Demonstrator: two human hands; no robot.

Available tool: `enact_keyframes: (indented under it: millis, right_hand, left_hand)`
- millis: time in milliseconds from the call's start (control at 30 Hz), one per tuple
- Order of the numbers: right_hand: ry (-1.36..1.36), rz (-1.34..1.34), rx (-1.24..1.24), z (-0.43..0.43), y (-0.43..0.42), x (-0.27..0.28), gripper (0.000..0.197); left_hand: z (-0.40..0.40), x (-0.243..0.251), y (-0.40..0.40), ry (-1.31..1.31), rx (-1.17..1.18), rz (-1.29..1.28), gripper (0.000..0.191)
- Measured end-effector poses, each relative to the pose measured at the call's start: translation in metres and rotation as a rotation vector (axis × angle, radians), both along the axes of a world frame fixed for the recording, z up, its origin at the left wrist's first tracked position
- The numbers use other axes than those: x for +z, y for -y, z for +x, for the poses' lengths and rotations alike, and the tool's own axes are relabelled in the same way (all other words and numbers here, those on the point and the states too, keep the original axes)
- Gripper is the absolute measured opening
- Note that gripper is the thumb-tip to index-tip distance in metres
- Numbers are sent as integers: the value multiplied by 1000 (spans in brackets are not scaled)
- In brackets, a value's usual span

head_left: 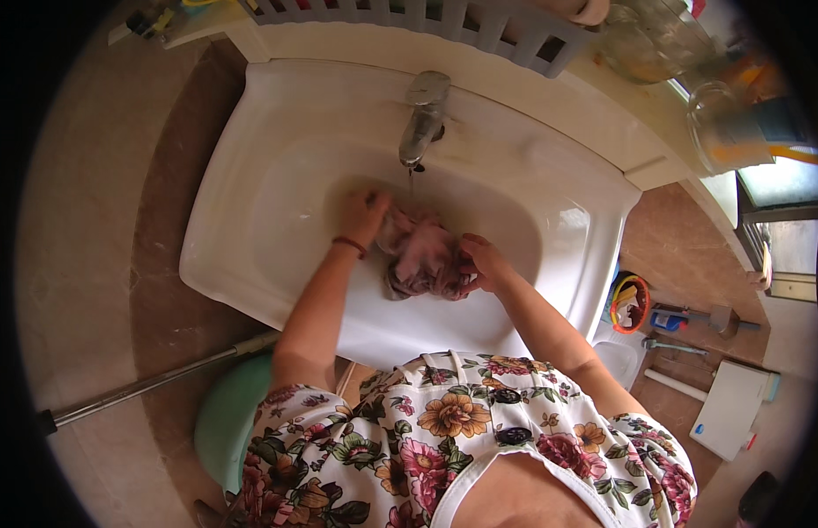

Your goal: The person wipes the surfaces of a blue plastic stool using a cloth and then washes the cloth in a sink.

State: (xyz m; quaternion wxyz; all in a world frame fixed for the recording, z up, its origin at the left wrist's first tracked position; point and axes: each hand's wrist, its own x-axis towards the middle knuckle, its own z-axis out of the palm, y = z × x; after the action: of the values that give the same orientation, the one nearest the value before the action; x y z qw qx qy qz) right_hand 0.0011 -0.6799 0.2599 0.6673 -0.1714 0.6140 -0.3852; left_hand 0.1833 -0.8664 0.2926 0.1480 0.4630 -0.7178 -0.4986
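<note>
A bunched, wet pinkish-grey cloth point(425, 257) lies in the basin of a white ceramic washbasin point(283, 165). My left hand point(364, 216), blurred and with a red bracelet at the wrist, is at the cloth's upper left; whether its fingers grip the fabric is unclear. On the other side my right hand point(487, 264) has its thumb and fingers around the cloth's right edge. Above the cloth, a chrome single-lever faucet point(422, 119) lets down a thin stream of water.
A grey plastic basket point(442, 26) and glass jars point(709, 125) stand on the ledge behind the basin. A green tub point(227, 416) and a metal pole point(164, 386) are low on the left. At right are a round container point(630, 303), a toothbrush point(676, 346) and a white box point(732, 409).
</note>
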Motion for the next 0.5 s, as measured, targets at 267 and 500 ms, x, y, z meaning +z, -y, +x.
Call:
enact_keyframes:
  millis: [267,500]
  right_hand:
    - [413,235,-375,28,31,19,64]
    - [750,-206,-418,12,19,-3,48]
  left_hand:
    - [-28,-79,-25,136,67,-310,39]
    - [-79,12,-136,-89,-213,-546,31]
